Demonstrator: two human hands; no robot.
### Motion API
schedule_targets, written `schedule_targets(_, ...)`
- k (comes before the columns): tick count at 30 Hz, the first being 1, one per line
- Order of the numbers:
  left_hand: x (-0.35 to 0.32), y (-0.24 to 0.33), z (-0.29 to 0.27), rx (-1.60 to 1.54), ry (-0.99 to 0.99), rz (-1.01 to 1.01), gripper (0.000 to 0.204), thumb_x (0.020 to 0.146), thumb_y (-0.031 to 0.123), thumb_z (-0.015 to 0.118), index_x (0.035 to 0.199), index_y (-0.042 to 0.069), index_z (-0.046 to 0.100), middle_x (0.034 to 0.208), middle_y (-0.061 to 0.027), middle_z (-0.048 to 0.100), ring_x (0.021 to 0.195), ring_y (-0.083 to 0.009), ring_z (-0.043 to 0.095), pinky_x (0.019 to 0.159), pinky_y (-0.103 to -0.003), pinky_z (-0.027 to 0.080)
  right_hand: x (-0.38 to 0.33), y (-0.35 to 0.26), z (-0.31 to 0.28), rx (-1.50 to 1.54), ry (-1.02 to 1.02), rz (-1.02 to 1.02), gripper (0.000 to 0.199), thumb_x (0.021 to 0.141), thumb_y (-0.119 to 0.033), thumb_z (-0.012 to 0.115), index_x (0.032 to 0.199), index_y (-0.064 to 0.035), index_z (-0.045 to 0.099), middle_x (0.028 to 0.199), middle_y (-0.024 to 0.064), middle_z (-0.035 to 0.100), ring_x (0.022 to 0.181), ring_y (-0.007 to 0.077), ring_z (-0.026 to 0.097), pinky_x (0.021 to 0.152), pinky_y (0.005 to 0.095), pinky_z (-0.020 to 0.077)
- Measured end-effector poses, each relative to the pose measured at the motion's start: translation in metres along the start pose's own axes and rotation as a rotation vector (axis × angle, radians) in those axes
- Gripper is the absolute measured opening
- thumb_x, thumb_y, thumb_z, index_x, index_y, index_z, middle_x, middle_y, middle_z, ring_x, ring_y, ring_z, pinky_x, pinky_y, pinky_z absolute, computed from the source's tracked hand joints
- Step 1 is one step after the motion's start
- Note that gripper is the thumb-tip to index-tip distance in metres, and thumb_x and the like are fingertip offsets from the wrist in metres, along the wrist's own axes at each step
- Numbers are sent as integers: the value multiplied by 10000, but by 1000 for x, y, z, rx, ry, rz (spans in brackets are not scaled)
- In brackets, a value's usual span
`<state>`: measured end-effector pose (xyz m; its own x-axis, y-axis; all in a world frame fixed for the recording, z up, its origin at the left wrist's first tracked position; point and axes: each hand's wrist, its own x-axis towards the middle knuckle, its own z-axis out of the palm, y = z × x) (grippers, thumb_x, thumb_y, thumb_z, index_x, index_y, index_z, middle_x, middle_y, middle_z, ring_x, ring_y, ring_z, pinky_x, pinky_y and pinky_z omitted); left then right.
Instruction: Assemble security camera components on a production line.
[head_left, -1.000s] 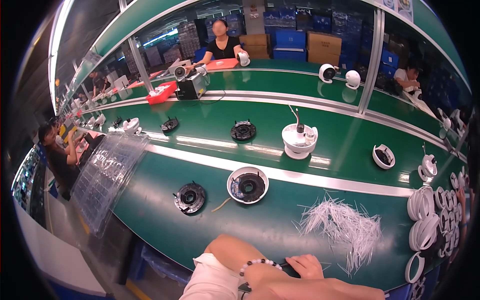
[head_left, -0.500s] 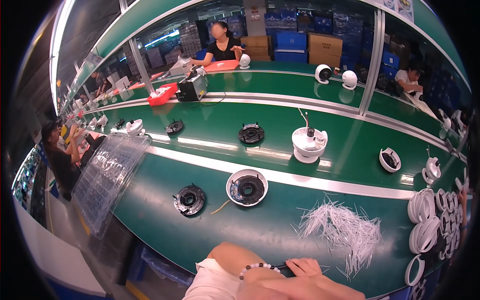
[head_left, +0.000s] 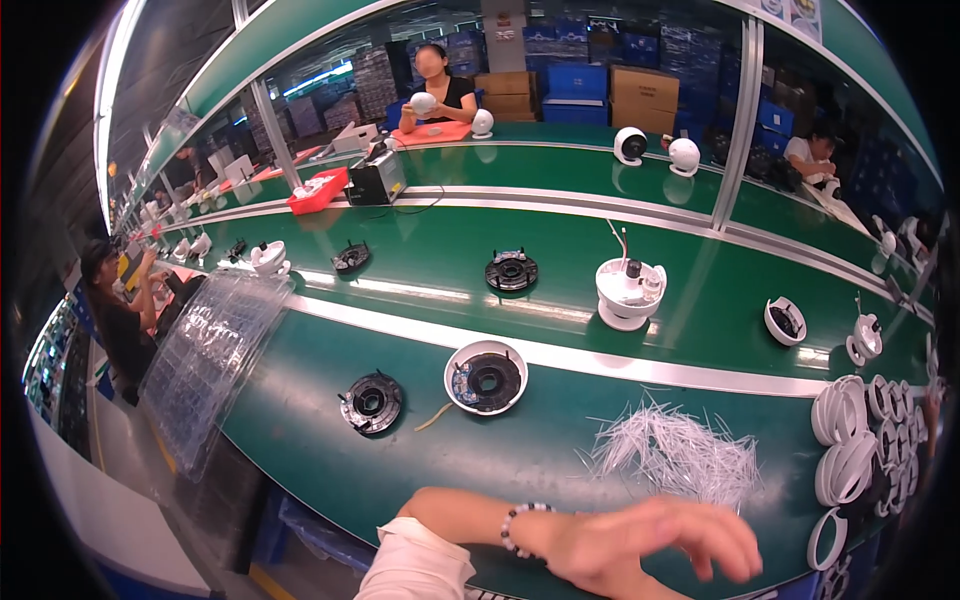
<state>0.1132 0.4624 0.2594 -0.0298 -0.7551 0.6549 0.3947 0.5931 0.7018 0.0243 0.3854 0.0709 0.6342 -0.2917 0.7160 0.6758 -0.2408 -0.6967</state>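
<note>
My left hand (head_left: 635, 545), with a beaded bracelet (head_left: 527, 530) at the wrist, reaches rightward over the near edge of the green bench (head_left: 300, 400). Its fingers are spread and nothing shows in them. The nearest thing is a loose pile of thin white strips (head_left: 675, 455), just beyond the fingers. Farther left on the bench sits a white round housing (head_left: 449, 362) with a black ring-shaped part (head_left: 490, 381) and a small blue circuit board inside. Beside it lies a second black ring-shaped assembly (head_left: 371, 403). My right hand is out of view.
Stacked white rings (head_left: 845, 470) crowd the bench's right end. Clear plastic trays (head_left: 205, 350) overhang its left end. On the green belt beyond stand a white housing with upright wires (head_left: 628, 290) and a black round part (head_left: 511, 271). A person (head_left: 440, 95) sits across.
My left hand has come forward and right, its fingers now spread. The belt's parts have shifted slightly right against the bench. The person across now holds a white rounded unit.
</note>
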Motion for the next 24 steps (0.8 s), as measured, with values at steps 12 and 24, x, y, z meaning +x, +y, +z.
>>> schedule_targets(12, -66, 44, -295, 1761, 1068, -499, 213, 712, 157, 512, 836, 34, 635, 854, -152, 624, 811, -292, 599, 761, -354, 466, 48, -94, -60, -774, -294, -47, 296, 614, -101, 665, 893, -27, 599, 1031, 182, 549, 999, 372, 486, 867, 453, 384)
schedule_targets(24, -88, 30, -405, 2006, 902, -986, 593, 611, 214, 703, 1095, -40, 471, 1092, -246, 504, 941, -366, 543, 800, -391, 461, 36, -138, -187, -1633, 77, -14, 212, 647, -32, 577, 859, -39, 573, 1018, 147, 552, 1000, 360, 480, 859, 483, 387)
